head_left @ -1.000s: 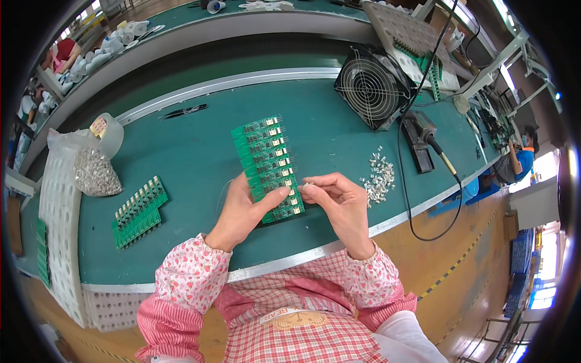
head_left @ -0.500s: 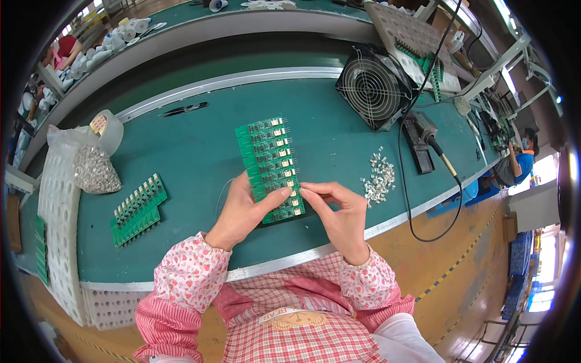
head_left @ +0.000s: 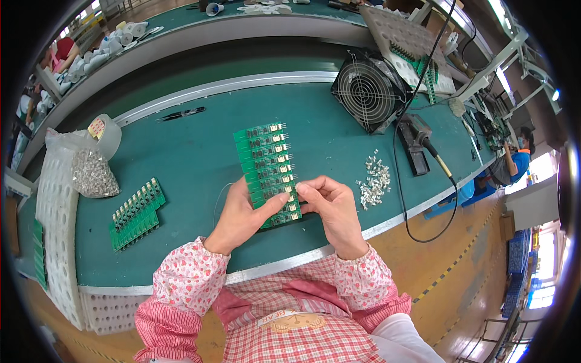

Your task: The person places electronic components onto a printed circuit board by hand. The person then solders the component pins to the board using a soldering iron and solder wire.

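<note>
A green circuit board panel [head_left: 263, 158] is held tilted up above the bench, with a row of small white connectors and metal pins along its right edge. My left hand [head_left: 242, 213] grips the panel's lower left part, its thumb lying across the front near the connectors. At the lower right edge, my right hand [head_left: 333, 209] is closed in a pinch, thumb against the edge beside a connector. Whatever lies between those fingertips is hidden. To the right of that hand lies a loose heap of small white connectors [head_left: 374, 181].
More circuit board panels [head_left: 136, 215] rest at left, near a bag of small parts [head_left: 94, 172], a tape roll [head_left: 109, 138] and a white foam tray [head_left: 57, 230]. Tweezers [head_left: 181, 114] lie behind. A fan [head_left: 369, 91] and a soldering iron [head_left: 440, 158] with its cable stand at right.
The right hand's fingers have curled in closer at the panel's edge, some now behind it. The left hand keeps its hold. The whole view has shifted slightly.
</note>
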Motion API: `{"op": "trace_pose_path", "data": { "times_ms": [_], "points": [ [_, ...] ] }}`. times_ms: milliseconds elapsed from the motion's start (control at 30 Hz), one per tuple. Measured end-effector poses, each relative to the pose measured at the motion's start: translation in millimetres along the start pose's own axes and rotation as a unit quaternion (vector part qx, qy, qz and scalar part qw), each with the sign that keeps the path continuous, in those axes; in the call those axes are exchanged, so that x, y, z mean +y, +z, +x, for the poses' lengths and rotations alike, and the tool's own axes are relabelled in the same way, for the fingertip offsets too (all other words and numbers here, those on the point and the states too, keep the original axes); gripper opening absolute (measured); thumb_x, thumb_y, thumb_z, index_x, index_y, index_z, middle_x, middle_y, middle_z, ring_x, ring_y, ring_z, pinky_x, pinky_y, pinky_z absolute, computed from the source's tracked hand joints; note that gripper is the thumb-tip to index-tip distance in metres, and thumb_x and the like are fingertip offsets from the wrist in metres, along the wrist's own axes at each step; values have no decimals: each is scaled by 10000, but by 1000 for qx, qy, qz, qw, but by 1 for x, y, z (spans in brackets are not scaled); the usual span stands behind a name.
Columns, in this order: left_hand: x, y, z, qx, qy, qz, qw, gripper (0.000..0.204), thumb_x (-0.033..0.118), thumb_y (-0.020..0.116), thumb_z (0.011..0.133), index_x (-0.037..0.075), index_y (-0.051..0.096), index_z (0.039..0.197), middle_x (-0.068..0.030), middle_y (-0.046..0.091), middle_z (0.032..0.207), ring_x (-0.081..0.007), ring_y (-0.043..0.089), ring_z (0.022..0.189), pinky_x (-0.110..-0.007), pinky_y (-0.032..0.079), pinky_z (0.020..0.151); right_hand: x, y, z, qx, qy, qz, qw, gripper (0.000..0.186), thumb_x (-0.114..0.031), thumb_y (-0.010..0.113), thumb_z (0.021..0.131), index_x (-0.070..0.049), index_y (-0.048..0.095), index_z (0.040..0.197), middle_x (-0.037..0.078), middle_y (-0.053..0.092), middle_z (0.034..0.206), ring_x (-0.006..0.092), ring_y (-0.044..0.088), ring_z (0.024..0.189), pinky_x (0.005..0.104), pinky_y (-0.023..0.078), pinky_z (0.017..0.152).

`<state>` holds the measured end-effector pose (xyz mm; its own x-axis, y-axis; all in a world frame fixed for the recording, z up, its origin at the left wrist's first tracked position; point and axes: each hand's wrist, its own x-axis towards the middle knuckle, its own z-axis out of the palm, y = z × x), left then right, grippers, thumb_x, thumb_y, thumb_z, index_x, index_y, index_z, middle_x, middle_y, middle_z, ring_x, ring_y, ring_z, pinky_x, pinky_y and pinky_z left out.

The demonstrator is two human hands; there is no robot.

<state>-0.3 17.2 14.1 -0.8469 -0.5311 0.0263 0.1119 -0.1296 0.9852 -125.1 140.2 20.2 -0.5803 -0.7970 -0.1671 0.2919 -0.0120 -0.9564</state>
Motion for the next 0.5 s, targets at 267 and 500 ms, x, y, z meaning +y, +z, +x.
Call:
{"op": "trace_pose_path", "data": {
  "times_ms": [267, 500],
  "points": [
    [0, 1, 0, -6, 4, 8, 1000, 252, 69, 655, 831, 6, 579, 1063, -48, 645, 992, -104, 601, 895, -271, 491, 796, 4, 0, 1, 4, -4, 8, 1000, 155, -163, 670, 852, -17, 619, 863, 35, 638, 825, 71, 584, 737, 213, 487, 630],
    [-4, 0, -1, -6, 9, 18, 1000, 256, 73, 660, 828, 3, 578, 1059, -48, 645, 983, -97, 599, 887, -268, 494, 783, 6, -1, 1, -20, -15, 1, 1000, 177, -182, 658, 865, -17, 598, 891, 28, 619, 799, 64, 558, 713, 199, 454, 631]
  ]
}}
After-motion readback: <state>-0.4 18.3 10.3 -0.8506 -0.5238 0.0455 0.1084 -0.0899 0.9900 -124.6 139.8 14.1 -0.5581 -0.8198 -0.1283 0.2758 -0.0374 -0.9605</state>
